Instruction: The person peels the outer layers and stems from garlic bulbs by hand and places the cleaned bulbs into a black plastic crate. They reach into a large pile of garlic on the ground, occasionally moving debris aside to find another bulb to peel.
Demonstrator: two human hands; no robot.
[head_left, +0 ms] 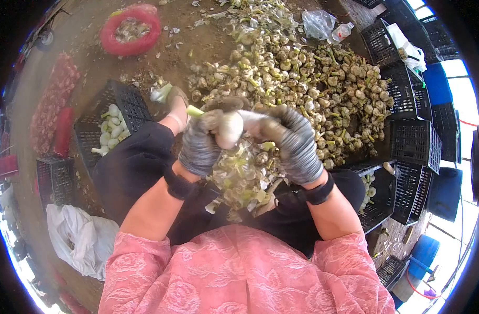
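Both hands wear grey striped gloves and meet at the middle of the view. My left hand [201, 141] is wrapped round a white, cleaned garlic bulb [230, 129], with a green stem end pointing up and left. Close on its right, my right hand [294, 141] has its fingers curled together, blurred by motion; a pale strip shows between it and the bulb, and what it grips is not clear. Below the hands, peeled skins [242, 180] lie in a heap between my legs. Just beyond them spreads a large pile of unpeeled garlic [286, 68].
A black crate [132, 107] with white bulbs stands at left, another crate [388, 196] with bulbs at right. Further crates line the right side. A red net bag [109, 31] lies at the upper left, a white sack [82, 240] at the lower left, a plastic bottle [343, 32] beyond the pile.
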